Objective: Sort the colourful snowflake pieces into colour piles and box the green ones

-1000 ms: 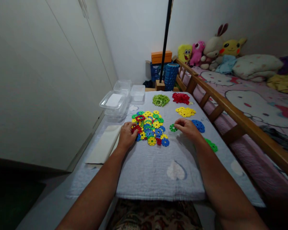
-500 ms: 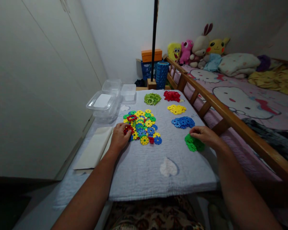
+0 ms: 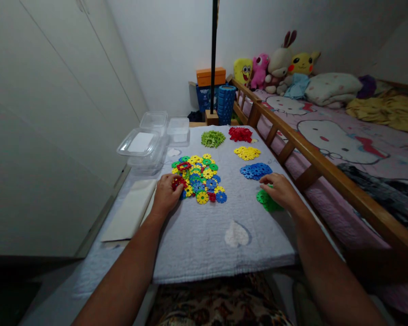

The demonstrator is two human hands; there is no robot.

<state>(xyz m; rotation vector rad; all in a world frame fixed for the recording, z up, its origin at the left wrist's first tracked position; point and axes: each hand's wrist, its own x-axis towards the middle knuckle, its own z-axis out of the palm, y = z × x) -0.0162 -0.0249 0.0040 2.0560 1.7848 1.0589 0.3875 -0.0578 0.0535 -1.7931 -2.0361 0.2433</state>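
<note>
From where I stand, the left hand (image 3: 168,194) rests against the near left edge of the mixed pile (image 3: 202,197) of flower-shaped discs, fingers over some red pieces (image 3: 179,182); whether they grip one, I can't tell. Over on the right, the right hand (image 3: 281,191) hovers at the green pile (image 3: 273,205), thumb and fingers slightly parted, just beside the blue pile (image 3: 256,171). Yellow (image 3: 247,153), red (image 3: 240,134) and light-green piles (image 3: 213,139) sit farther back on the cloth-covered surface (image 3: 204,253).
</note>
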